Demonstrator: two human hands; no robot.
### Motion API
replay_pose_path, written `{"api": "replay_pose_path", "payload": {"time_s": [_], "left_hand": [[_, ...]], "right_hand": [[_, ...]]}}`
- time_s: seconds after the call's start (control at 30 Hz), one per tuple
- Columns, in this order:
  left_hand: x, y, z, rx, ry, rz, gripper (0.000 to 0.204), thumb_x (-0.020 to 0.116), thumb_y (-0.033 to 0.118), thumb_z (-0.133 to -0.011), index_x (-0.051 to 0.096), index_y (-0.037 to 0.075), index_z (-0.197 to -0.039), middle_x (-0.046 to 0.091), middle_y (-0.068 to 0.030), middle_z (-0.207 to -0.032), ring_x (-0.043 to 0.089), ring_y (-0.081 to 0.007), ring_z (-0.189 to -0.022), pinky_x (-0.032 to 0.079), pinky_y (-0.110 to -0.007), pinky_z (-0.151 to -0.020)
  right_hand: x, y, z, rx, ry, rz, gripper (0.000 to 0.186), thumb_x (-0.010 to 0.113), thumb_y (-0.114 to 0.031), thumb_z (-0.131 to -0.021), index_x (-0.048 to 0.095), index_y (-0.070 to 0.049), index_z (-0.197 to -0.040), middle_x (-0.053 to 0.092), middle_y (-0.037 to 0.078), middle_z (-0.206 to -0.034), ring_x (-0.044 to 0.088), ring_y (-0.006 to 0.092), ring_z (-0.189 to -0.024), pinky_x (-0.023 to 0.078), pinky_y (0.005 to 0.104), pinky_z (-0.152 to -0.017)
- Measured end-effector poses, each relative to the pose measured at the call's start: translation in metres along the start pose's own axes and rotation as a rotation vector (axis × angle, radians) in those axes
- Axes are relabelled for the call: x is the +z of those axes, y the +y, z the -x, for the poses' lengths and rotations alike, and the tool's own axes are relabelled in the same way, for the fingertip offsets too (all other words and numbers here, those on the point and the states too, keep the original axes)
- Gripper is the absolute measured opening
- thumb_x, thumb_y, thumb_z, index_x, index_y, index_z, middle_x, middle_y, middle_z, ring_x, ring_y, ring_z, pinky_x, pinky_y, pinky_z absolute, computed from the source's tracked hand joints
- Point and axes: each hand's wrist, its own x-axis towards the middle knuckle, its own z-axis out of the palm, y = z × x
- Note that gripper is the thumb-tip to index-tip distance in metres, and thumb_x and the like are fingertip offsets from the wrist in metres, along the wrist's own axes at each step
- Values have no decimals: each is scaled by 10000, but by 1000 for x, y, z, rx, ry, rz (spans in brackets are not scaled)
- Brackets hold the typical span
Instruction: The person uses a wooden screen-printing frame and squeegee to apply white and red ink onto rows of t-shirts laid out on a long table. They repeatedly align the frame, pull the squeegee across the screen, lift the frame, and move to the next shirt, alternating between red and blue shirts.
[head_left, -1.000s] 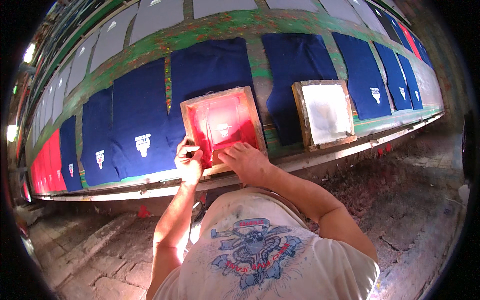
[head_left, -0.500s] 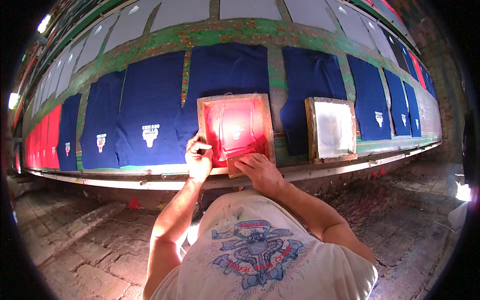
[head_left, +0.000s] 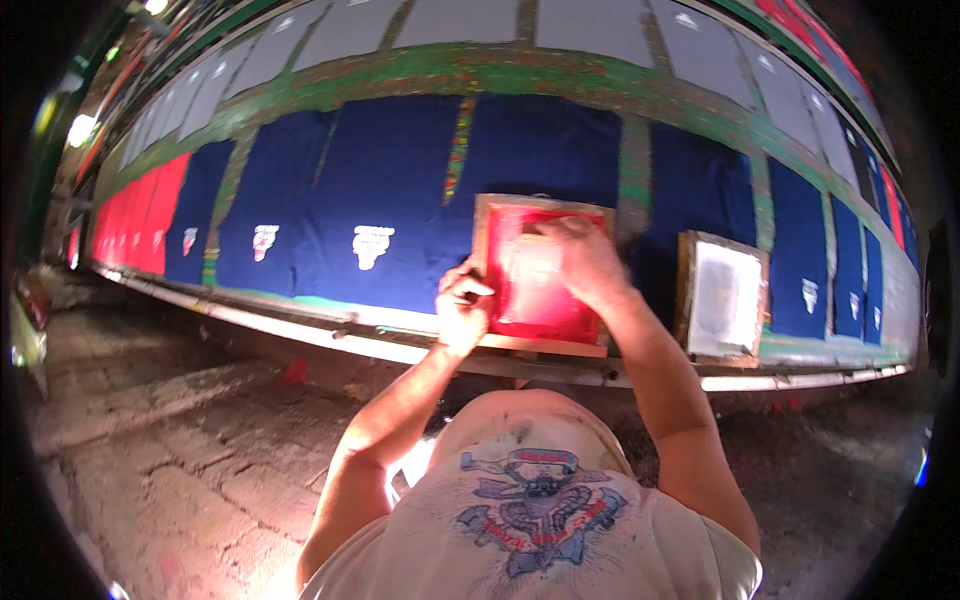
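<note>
A wooden screen-printing frame (head_left: 545, 346) with red ink over its mesh lies on a navy fabric piece (head_left: 545, 140). My left hand (head_left: 463, 308) is curled closed at the frame's left side, gripping its edge. My right hand (head_left: 585, 262), slightly blurred, is over the far part of the red mesh. Its fingers are closed on a squeegee (head_left: 530, 231), which is mostly hidden beneath them. To the right, a second wooden frame (head_left: 685, 292) with a whitish mesh rests partly over another navy piece (head_left: 700, 180).
Navy pieces with small white-and-red prints (head_left: 370, 247) line the near side of the long green table (head_left: 635, 160). Red pieces (head_left: 140, 215) lie at the far left, grey pieces (head_left: 590, 30) along the far side. A pale rail (head_left: 300, 328) runs along the front edge, above a stone floor (head_left: 180, 450).
My right hand has moved away from me, from the frame's near edge to its far part, with the squeegee. My left hand stays at the frame's left side. The view has shifted.
</note>
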Motion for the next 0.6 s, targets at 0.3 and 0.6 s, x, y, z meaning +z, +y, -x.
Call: {"api": "replay_pose_path", "payload": {"time_s": [0.3, 0.6], "left_hand": [[0, 15, 1, -21, -7, -56, 201, 733, -104, -776, 772, 69, -871, 708, -248, -1406, 641, -354, -1369, 472, -450, -1174], [0, 8, 0, -9, -19, -22, 221, 707, -95, -753, 770, 87, -862, 722, -249, -1448, 604, -375, -1433, 428, -490, -1239]], "right_hand": [[18, -27, 62, -176, -4, 119, 593, 649, -17, -897, 711, -101, -1480, 699, 151, -1461, 643, 422, -1321, 516, 530, -1183], [-20, -46, 85, -298, -199, -129, 489, 657, 21, -919, 746, -61, -1393, 746, 171, -1323, 705, 380, -1246, 586, 504, -1095]]}}
